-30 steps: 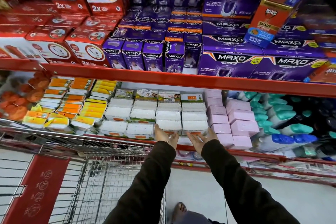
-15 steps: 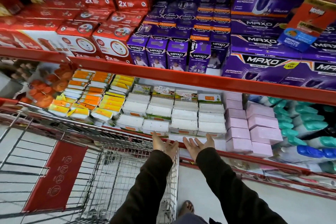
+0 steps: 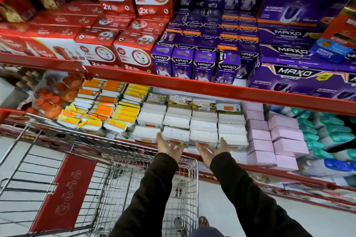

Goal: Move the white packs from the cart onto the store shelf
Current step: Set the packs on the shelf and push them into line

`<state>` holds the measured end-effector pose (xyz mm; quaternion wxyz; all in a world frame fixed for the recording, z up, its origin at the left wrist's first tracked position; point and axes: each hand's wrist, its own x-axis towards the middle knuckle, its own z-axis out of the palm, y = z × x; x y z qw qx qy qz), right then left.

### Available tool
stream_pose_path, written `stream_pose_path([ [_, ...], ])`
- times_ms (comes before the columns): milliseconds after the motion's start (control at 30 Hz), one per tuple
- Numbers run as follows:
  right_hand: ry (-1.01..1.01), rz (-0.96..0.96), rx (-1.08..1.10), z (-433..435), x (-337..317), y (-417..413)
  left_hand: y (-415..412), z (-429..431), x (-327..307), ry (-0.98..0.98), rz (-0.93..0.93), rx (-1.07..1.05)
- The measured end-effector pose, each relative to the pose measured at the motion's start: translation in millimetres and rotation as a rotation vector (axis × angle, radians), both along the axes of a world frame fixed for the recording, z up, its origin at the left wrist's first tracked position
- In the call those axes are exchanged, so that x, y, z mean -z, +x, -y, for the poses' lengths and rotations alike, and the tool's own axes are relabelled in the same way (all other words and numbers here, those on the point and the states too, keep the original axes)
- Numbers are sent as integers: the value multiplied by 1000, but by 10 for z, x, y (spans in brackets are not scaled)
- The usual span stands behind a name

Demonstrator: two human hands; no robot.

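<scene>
Two hands reach up from the lower centre of the frame, palms spread and holding nothing: the left hand and right hand sit just below the front row of white packs stacked mid-frame on the store shelf, fingertips at the packs' lower edge. Lower left stands the wire cart

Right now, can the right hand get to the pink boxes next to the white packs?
Probably yes. The right hand is open and empty at the front white packs, and the pink boxes sit just to its right on the same shelf, with nothing between them.
</scene>
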<state>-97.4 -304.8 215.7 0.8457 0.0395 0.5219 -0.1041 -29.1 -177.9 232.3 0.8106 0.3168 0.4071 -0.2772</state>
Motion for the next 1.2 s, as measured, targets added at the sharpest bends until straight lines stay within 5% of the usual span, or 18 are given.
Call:
stream_pose_path([
  [1200, -3, 62, -36, -663, -63, 440, 654, -694, 32, 83, 47, -94],
])
